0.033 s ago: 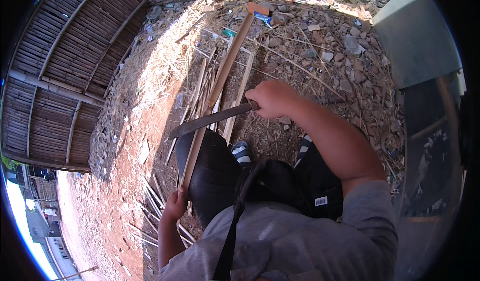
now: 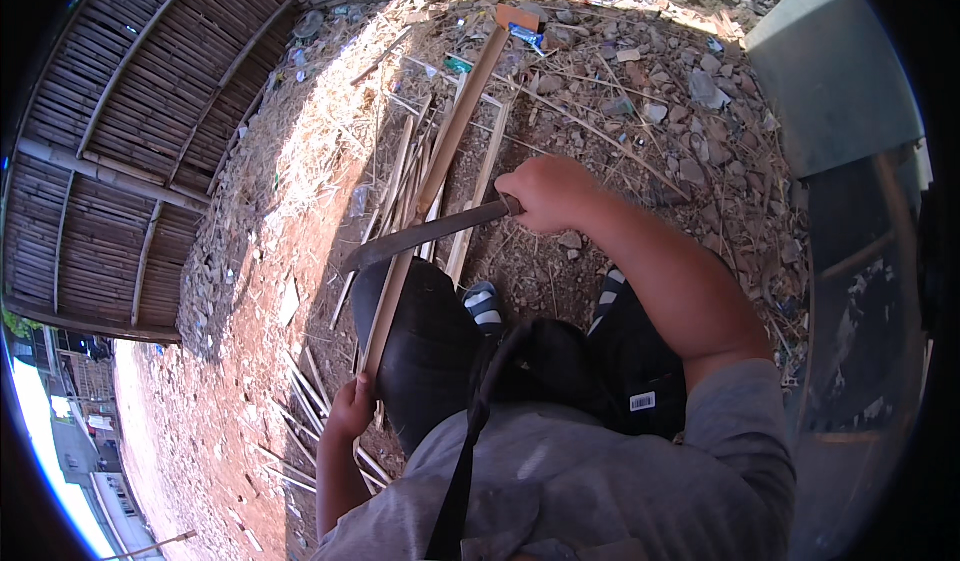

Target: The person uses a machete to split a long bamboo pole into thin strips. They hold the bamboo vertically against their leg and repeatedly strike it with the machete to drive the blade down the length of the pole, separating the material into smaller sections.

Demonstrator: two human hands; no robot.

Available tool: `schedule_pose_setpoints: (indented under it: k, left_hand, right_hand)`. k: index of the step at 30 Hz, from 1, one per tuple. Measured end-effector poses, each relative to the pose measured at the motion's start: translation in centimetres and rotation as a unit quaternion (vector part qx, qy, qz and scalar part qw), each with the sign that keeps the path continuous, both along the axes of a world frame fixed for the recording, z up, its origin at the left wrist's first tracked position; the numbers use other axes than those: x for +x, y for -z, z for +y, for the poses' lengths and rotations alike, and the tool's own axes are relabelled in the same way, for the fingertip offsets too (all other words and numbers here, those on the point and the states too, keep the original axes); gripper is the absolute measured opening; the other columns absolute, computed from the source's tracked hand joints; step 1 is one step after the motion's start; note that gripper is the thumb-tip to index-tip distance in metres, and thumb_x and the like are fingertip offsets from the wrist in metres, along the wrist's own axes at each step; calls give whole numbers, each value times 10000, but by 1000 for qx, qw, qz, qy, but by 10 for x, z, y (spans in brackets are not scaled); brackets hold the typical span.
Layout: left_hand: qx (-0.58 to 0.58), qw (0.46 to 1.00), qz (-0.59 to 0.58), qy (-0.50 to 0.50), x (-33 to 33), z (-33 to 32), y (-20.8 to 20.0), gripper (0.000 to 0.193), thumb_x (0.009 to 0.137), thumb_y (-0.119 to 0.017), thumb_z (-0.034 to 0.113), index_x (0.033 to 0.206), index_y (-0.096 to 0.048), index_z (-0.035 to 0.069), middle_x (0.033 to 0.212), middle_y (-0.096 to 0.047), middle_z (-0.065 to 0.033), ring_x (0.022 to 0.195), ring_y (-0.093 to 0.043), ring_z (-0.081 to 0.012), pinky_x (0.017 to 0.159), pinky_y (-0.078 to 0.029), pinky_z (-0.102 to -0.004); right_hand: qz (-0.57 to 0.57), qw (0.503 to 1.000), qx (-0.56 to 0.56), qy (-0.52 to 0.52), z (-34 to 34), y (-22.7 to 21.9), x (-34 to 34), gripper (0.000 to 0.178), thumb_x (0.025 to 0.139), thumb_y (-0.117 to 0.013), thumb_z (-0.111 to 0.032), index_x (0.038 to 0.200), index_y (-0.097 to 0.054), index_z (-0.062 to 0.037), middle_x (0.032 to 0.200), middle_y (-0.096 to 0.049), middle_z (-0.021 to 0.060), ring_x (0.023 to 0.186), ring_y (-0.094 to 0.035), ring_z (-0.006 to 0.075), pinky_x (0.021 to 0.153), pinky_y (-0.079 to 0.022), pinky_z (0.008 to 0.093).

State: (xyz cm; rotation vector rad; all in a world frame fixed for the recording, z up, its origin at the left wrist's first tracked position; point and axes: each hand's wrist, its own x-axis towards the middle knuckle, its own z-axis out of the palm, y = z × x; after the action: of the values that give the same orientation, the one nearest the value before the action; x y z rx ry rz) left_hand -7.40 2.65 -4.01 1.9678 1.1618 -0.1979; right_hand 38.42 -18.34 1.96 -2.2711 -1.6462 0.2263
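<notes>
My right hand [image 2: 552,194] is closed round the handle of a machete [image 2: 430,232]. Its long dark blade points left and lies across a long split bamboo strip [image 2: 461,126], just beyond my left knee. Down at the strip's near end, my left hand [image 2: 351,408] grips it beside my left thigh. From there the strip slants away over the thigh, its far end near a small orange-brown block [image 2: 517,17] on the ground. Part of the left hand's fingers is hidden behind the strip.
Several thin bamboo strips [image 2: 481,189] lie beyond my knees, and more slats [image 2: 305,393] lie left of my left leg. Rubble [image 2: 690,131] covers the ground at the right. A woven bamboo wall [image 2: 120,141] stands at the left, and grey panels [image 2: 835,81] at the right.
My right hand and the machete have shifted very slightly to the right and away from me. The bamboo strip and my left hand look unmoved.
</notes>
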Motion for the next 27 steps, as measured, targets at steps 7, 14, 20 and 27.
schedule_pose_setpoints:
  k: [7, 14, 20, 27]
  left_hand:
    - [-11, 1000, 1, -1, 8, -4, -7, 688, 1043, -363, 583, 838, -630, -18, 685, -599, -80, 662, -569, -187, 616, -451, -369]
    - [-12, 1000, 3, 6, 5, -1, -2, 696, 1037, -360, 600, 826, -620, -11, 669, -594, -83, 637, -571, -198, 605, -449, -364]
    - [-30, 999, -13, -3, 2, 1, 0, 689, 1041, -360, 592, 824, -621, -8, 658, -578, -65, 624, -549, -185, 589, -436, -364]
    - [-9, 1000, -20, -11, 6, -4, -3, 678, 1048, -360, 577, 812, -620, -3, 632, -550, -43, 607, -522, -166, 573, -415, -351]
  right_hand:
    - [63, 989, -11, 137, -17, 0, 40, 303, 847, -732, -301, 1064, -700, -92, 890, -703, 146, 874, -696, 341, 773, -553, 475]
    - [100, 981, 32, 164, -15, 2, 33, 380, 870, -724, -330, 1130, -689, -54, 897, -704, 165, 892, -696, 340, 798, -555, 458]
    - [92, 992, -24, 80, -6, -4, 14, 227, 850, -735, -307, 931, -688, -100, 864, -706, 110, 862, -698, 324, 760, -551, 463]
    - [64, 995, -27, 75, -7, -5, 14, 193, 844, -737, -291, 904, -684, -115, 839, -698, 102, 845, -695, 322, 734, -541, 475]
